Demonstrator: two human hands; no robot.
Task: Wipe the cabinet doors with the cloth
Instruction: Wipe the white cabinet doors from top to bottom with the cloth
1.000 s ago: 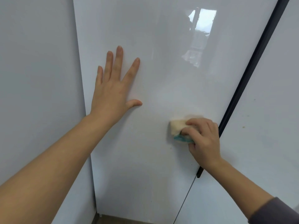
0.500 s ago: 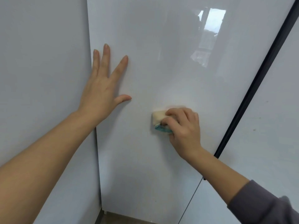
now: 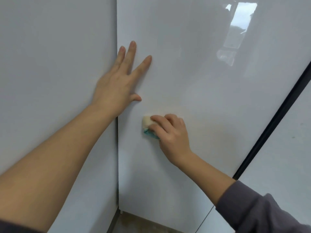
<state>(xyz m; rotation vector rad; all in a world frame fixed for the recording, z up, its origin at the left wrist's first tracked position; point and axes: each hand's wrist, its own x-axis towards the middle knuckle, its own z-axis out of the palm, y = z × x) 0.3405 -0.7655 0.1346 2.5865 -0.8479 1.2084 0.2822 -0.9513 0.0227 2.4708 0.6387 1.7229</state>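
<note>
While L hand (image 3: pixel 116 91) flat above, cloth (image 3: pixel 146 122) gripped in R hand (image 3: pixel 170 133).

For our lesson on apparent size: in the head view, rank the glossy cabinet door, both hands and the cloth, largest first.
1. cabinet door
2. left hand, spread flat
3. right hand, curled, so only looks smaller
4. cloth, partly covered

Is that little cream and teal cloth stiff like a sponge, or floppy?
Probably soft and floppy: the cloth looks folded into a small wad under the curled fingers of the right hand. Likely light, since fingers alone pin it against the upright cabinet door. It probably slides easily on that glossy surface.
</note>
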